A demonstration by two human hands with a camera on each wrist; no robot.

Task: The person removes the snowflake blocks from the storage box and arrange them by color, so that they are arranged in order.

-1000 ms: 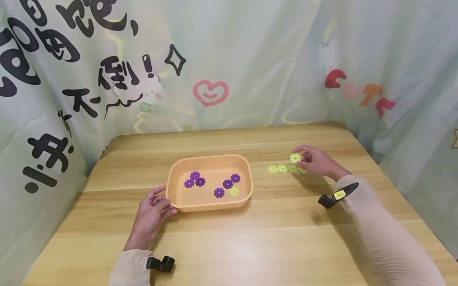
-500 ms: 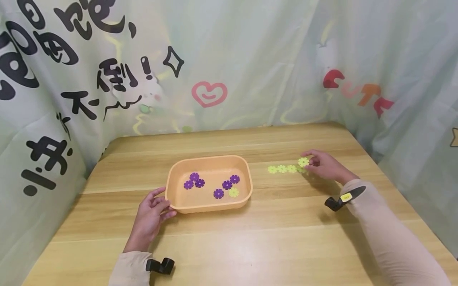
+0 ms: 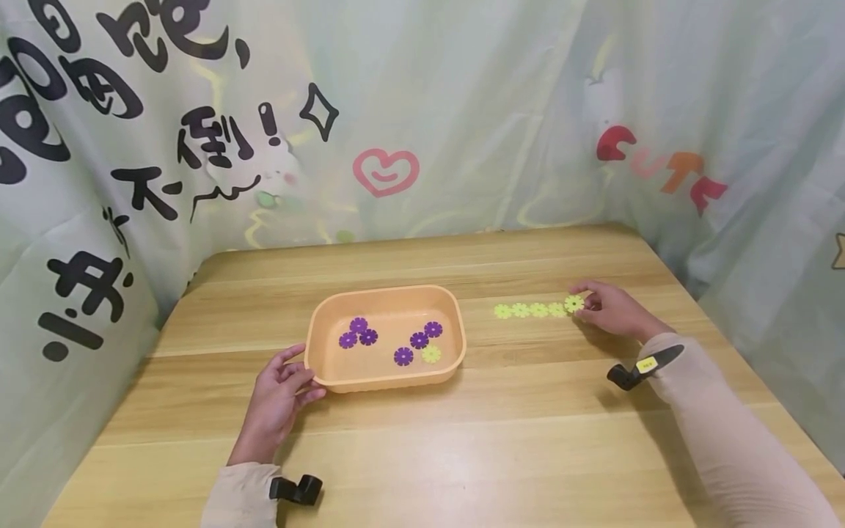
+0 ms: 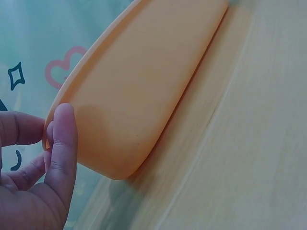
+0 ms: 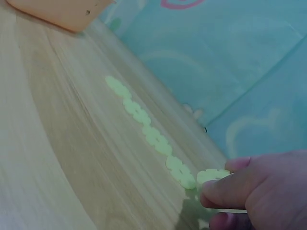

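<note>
Bare bench spreads in front of the orange tray; a narrow strip parts it from the row of yellow-green flower discs. The left hand blocks the tray's near left corner, the right hand the row's right end, the printed curtain the back.

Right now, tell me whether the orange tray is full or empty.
Neither: the orange tray holds six purple flower-shaped discs and one yellow disc, leaving bare space.

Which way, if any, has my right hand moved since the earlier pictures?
Yes: in the head view, your right hand has shifted right and slightly down, judged against the pink heart.
</note>
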